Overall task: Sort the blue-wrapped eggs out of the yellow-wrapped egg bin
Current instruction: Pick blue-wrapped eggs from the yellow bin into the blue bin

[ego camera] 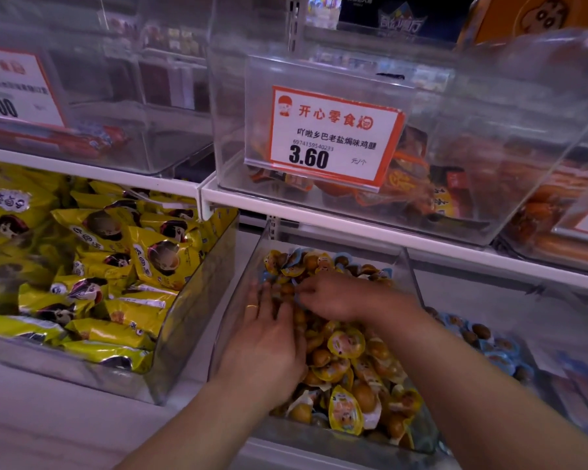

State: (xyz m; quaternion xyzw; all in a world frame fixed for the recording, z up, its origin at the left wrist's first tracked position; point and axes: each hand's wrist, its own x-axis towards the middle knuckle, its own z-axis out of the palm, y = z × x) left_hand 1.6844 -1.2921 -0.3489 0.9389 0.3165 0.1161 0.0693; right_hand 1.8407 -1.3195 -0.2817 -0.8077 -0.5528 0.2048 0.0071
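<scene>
Both your hands were in the clear plastic bin of yellow-wrapped eggs (350, 351). Your left hand (269, 337) lay flat, fingers straight, pressing on the pile. Your right hand (336, 295) had fingers curled into the heap near the back; can't tell if it actually pinched anything. Blue-wrapped eggs (294, 266) sat at the far end, mixed among yellow ones. Risk: wrappers overlapped tightly, so a blind grab could lift a yellow one too, or bury blue ones deeper.
</scene>
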